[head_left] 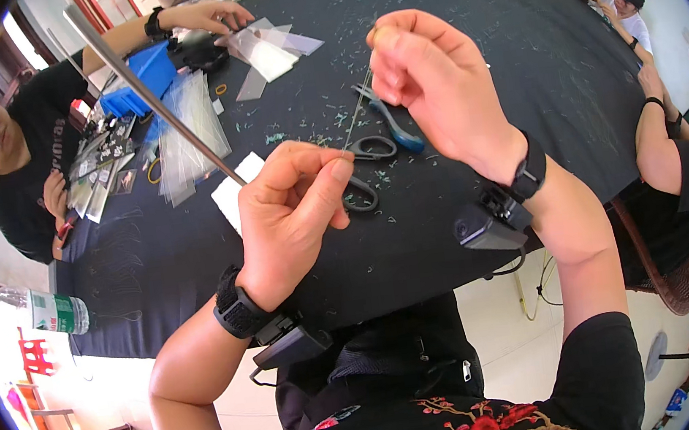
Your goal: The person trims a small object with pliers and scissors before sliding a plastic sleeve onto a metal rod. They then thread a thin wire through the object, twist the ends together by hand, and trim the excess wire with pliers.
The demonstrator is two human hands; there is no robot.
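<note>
Above the dark tablecloth, a thin, pale thread (357,111) runs slanting between my two hands. My left hand (289,213) pinches its lower end between thumb and forefinger. Higher and to the right, my right hand (435,77) is closed in a pinch at the upper end. Beneath the thread lie scissors with dark loop handles (373,149), partly covered by my left hand. Touching or close beside them is a blue-handled tool (399,128), its exact kind unclear. A white sheet (228,196) shows behind my left hand.
Small green scraps (334,123) litter the black table (552,98). A metal rod (153,97) slants in from upper left. Clear plastic sheets (193,139), a blue bin (144,78) and a bottle (54,312) stand leftward. A co-worker's hand (211,16) reaches in; others sit at right.
</note>
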